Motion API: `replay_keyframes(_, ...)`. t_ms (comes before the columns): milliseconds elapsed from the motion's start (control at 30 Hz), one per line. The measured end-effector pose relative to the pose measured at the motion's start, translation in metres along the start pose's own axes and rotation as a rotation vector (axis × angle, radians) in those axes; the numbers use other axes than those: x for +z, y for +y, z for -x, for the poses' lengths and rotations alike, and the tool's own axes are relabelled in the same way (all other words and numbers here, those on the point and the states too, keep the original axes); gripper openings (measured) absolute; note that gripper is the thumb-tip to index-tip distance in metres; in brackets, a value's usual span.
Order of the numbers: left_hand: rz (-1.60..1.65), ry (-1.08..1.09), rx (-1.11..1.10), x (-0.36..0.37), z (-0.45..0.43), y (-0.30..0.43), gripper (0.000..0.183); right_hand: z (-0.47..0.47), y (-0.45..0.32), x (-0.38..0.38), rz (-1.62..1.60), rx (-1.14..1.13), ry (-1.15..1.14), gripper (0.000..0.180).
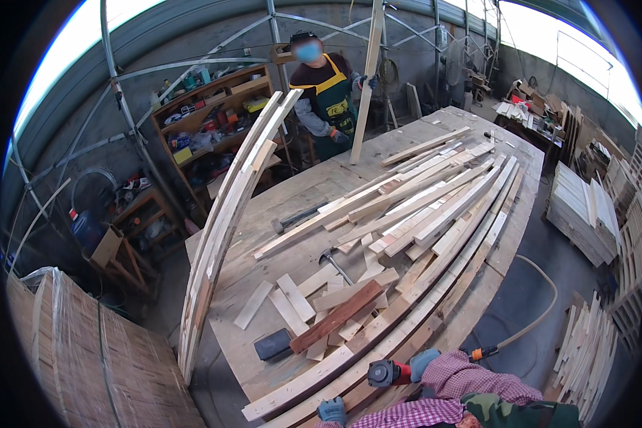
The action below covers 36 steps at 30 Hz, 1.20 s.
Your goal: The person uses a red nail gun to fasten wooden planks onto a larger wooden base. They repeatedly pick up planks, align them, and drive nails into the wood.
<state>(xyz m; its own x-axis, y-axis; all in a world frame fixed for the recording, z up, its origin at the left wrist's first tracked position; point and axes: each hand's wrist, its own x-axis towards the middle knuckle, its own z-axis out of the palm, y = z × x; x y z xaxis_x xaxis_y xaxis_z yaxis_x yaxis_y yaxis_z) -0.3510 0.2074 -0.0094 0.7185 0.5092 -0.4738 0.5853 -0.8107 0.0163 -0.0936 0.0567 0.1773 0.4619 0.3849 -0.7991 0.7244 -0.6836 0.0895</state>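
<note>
At the bottom of the head view, my right hand [423,364], in a blue-grey glove, grips a red and black pneumatic nailer [389,373]. An air hose [529,329] with an orange coupling joins the tool near my wrist. Lower left of it, my left hand [332,411], gloved too, rests on a long wooden strip [364,393] at the table's near edge; whether its fingers close round the wood cannot be told. Long wooden strips [353,348] lie side by side beyond both hands. Short wood offcuts [294,299], a reddish wood block [336,316] and a dark block [273,344] lie past them.
A claw hammer [336,263] and a sledgehammer [299,216] lie on the wooden table [235,342] by many loose strips [422,187]. Across it a masked co-worker [323,101] holds an upright board [368,85]. Tall strips [219,235] lean at the left end, near a wrapped stack [85,353].
</note>
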Motion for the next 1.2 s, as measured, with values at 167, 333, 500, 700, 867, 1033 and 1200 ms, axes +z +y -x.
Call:
replay_keyframes(167, 0.006, 0.069, 0.025, 0.004, 0.001, -0.001, 0.060, 0.013, 0.006, -0.006, -0.003, -0.100, 0.014, 0.039)
replay_keyframes(333, 0.007, 0.041, 0.029, -0.002, 0.000, 0.002, 0.061, 0.002, 0.012, 0.002, -0.029, -0.050, -0.063, 0.040)
replay_keyframes(500, 0.016, 0.012, -0.009, -0.010, 0.004, 0.001, 0.038, 0.023, 0.002, -0.020, -0.001, -0.043, -0.122, 0.040)
replay_keyframes(700, 0.026, 0.040, -0.001, -0.012, 0.005, 0.007, 0.028, 0.013, 0.008, -0.006, -0.010, -0.064, -0.110, 0.040)
replay_keyframes(867, 0.001, 0.034, -0.018, -0.001, 0.004, 0.002, 0.038, 0.011, 0.011, -0.001, -0.011, -0.074, -0.114, 0.041)
replay_keyframes(1033, 0.001, 0.063, 0.010, 0.002, -0.003, 0.007, 0.040, 0.011, 0.007, -0.002, -0.026, -0.107, -0.080, 0.041)
replay_keyframes(1200, -0.002, 0.105, 0.001, 0.007, 0.001, -0.003, 0.036, -0.009, -0.017, 0.005, -0.026, -0.233, -0.018, 0.041)
